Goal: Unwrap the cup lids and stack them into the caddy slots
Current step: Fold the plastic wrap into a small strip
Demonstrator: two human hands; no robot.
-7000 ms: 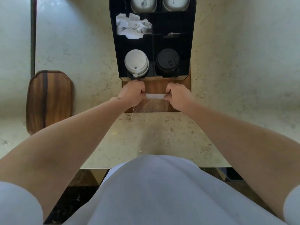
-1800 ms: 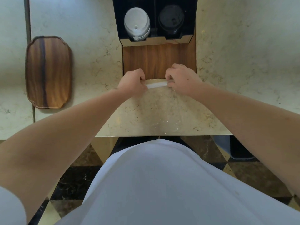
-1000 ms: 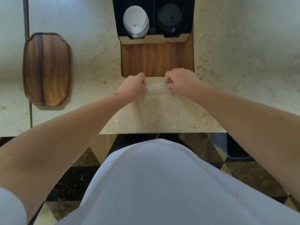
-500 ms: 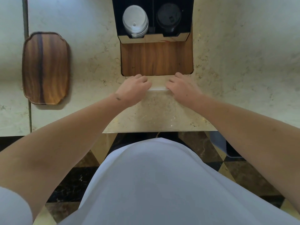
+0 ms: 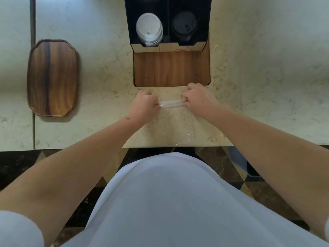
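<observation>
A clear plastic wrapper lies flat on the marble counter near its front edge. Its far end is rolled into a narrow whitish strip. My left hand pinches the strip's left end and my right hand pinches its right end. At the top stands the black caddy. A stack of white lids fills its near left slot and a stack of black lids fills its near right slot.
A wooden board lies under the caddy and reaches almost to my hands. A wooden tray sits on the counter at the left. The counter's front edge is just below the wrapper; a dark bin stands on the floor at the right.
Half a second ago both hands pressed flat on the wrapper's far end. Now their fingers are curled and pinch the rolled strip between them, a little nearer to me.
</observation>
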